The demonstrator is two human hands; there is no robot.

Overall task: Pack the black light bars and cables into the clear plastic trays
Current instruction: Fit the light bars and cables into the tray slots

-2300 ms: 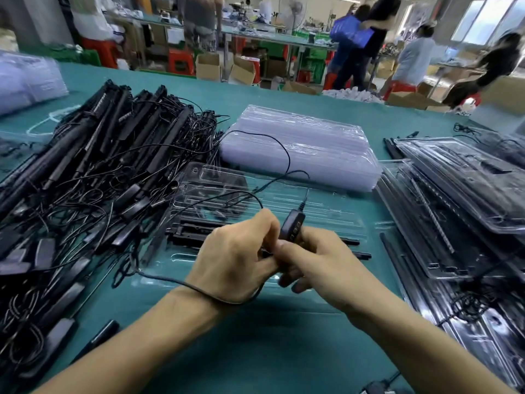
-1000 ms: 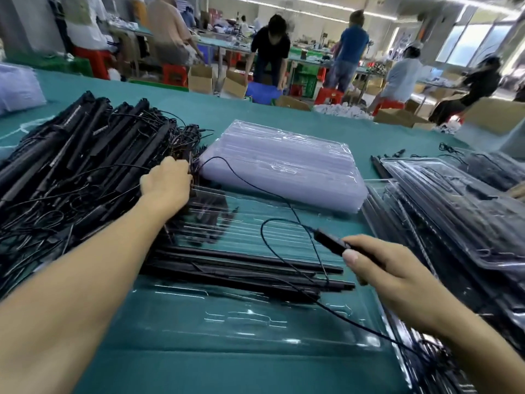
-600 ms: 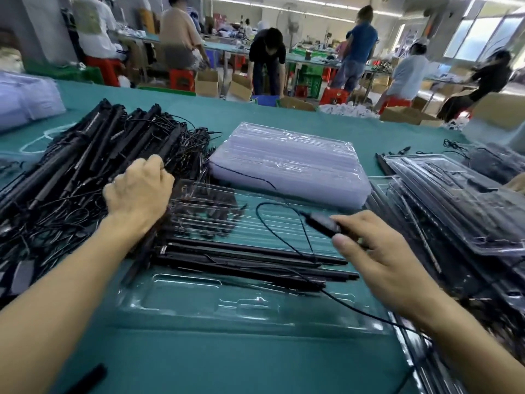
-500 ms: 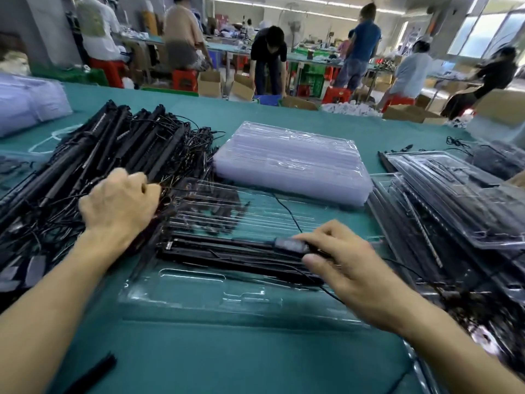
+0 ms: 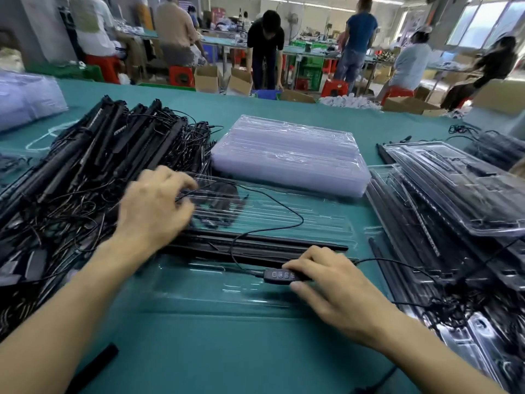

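At lower centre, the right hand [image 5: 326, 282] pinches the cable's inline controller [image 5: 279, 274] over the clear tray [image 5: 199, 282], just below the black light bars [image 5: 255, 245]. The blurred left hand [image 5: 153, 211] is at the tray's left end; whether it holds anything cannot be told.

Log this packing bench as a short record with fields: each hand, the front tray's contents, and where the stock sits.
Left hand: over the left end of the clear plastic tray, motion-blurred, grip unclear
Right hand: pinches the black inline controller with buttons at the tray's near side
In tray: long black light bars, a thin black cable looping over them
Left of tray: tangled pile of black light bars and cables
Behind tray: stack of empty clear trays
Right of tray: packed clear trays
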